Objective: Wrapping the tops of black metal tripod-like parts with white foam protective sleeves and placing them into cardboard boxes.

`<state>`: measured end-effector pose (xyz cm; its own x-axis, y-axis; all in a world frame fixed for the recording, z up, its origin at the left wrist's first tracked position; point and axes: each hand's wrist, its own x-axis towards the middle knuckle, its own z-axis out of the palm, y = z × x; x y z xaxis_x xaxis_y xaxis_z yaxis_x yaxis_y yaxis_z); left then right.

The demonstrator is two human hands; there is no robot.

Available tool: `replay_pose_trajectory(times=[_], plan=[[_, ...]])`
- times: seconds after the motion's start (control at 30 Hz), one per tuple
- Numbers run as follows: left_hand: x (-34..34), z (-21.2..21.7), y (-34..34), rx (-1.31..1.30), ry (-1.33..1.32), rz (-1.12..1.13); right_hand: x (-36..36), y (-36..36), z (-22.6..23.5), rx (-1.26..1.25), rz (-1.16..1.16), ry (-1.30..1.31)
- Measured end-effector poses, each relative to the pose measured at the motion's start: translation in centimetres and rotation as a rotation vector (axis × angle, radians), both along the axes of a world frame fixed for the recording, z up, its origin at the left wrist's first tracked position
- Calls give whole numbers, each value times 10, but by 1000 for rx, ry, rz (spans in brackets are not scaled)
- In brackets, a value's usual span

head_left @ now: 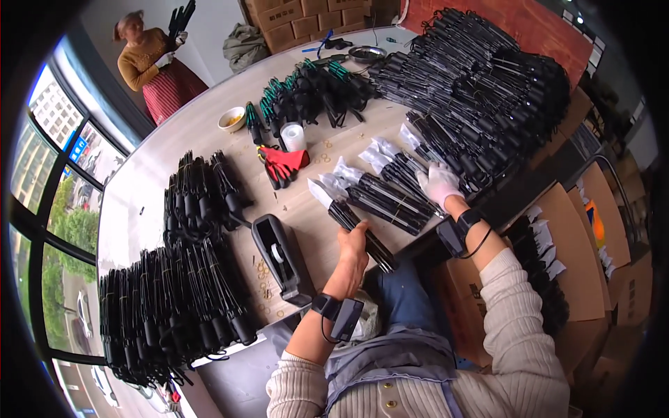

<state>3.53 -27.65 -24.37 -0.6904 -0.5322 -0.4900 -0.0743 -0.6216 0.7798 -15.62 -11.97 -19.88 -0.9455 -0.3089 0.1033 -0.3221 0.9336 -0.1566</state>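
The left hand (353, 252) is bare and its grip is closed round the near end of a black bundle (362, 233) in a clear sleeve, which lies slanted at the near edge of the worktop (150, 181), its white-tipped far end pointing up and left. The right hand (439, 182) wears a white glove and rests, fingers curled, on the next sleeved bundles (390, 198); whether its grip has closed on one of them I cannot tell. These bundles lie side by side in a row, just right of the held one and touching each other. Both wrists carry a small black device on a strap. Left of the left hand, a black tape dispenser (280, 256) stands on the worktop, with small rubber bands (263, 272) scattered beside it. Further left lie two heaps of black tools (181, 292), one near the edge and one behind it. Red gloves (284, 164) lie near the middle, just in front of a white tape roll (293, 136), and behind them are green-handled tools (279, 97). A large pile (481, 90) of black pieces fills the far right of the worktop. A small bowl (231, 120) sits toward the far left edge. Beyond the worktop stands a person (150, 66) in a mustard top, holding up black items. Open cardboard boxes (571, 244) stand on the right.
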Motion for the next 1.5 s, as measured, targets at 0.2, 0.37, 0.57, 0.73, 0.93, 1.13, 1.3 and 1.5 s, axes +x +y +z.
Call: replay_pose_trajectory(times=[0.2,0.37,0.57,0.73,0.93,1.13,1.3,1.5], plan=[[-32,-24,-11,-141,12,26,36,-47,-8,-7,76,-148],[-35,-27,-17,-150,65,32,2,-28,1,47,123,169],[-31,-12,-19,-130,25,83,-5,-31,-17,90,-146,83],[-14,-3,-34,7,39,119,6,-59,-35,-238,87,-13],[-24,15,-34,81,54,62,-14,-82,-11,-424,96,-478],[-24,16,-35,116,50,5,-31,-74,-13,-557,230,-916],[-16,24,-30,101,127,27,-11,-69,16,-735,169,-1272],[-25,6,-31,-15,54,-21,-25,-31,-26,-598,1178,-378]])
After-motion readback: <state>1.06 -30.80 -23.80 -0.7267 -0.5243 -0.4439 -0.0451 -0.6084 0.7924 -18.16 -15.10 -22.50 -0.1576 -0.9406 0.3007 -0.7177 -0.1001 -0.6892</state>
